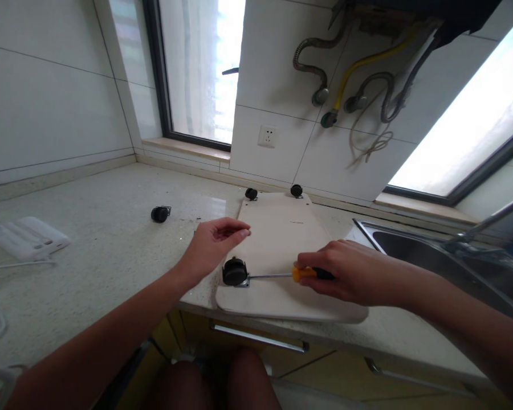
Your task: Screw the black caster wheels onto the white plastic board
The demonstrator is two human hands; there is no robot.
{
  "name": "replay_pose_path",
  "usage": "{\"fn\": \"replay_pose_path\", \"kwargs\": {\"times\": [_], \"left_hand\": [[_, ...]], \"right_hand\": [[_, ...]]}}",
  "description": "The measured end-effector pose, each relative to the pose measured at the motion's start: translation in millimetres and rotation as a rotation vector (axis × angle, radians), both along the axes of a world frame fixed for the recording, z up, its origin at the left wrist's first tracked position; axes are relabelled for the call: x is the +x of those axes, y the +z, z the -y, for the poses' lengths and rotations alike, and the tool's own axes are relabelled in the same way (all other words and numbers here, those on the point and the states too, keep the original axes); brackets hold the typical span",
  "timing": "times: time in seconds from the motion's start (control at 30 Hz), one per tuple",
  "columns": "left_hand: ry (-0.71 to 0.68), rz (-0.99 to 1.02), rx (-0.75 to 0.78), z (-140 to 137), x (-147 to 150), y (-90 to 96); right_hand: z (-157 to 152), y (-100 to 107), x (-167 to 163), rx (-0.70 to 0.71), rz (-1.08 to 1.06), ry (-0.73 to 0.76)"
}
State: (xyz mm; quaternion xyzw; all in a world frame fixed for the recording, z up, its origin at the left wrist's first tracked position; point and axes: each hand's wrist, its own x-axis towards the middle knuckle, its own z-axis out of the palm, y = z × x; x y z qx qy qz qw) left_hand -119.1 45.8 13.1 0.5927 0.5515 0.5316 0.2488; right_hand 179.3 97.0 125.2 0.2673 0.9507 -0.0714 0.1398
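Note:
A cream board [277, 225] with rounded corners lies on the counter. Two black caster wheels stand at its far corners, one left [251, 194] and one right [296, 190]. A third caster wheel [235, 271] sits on the near left part. My right hand [342, 270] is wrapped round the yellow and black handle of a screwdriver [302, 274], whose shaft reaches the base of the near caster. Just beyond that caster, my left hand [214, 245] is pinched over the board's left edge; what its fingertips hold is too small to name. A loose caster wheel [160, 214] rests on the counter to the left.
A metal sink [376, 234] adjoins the board's right side. At the far left of the speckled counter [111, 228] lies a white box-shaped device [28, 238] with a cable. Hoses [310, 67] hang on the tiled wall. A drawer handle [259, 337] juts out below the counter edge.

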Motion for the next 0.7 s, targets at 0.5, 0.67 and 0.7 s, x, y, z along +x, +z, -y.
{"fn": "replay_pose_path", "kwargs": {"times": [0.5, 0.67, 0.7], "left_hand": [[-0.122, 0.144, -0.144, 12, 34, 1.2], [-0.181, 0.231, -0.137, 12, 30, 4.9], [-0.176, 0.232, -0.136, 12, 29, 4.9]], "right_hand": [[3, -24, 36, 0.004, -0.205, -0.085], [3, -20, 57, 0.039, -0.362, -0.184], [3, -21, 60, 0.040, -0.367, -0.188]]}}
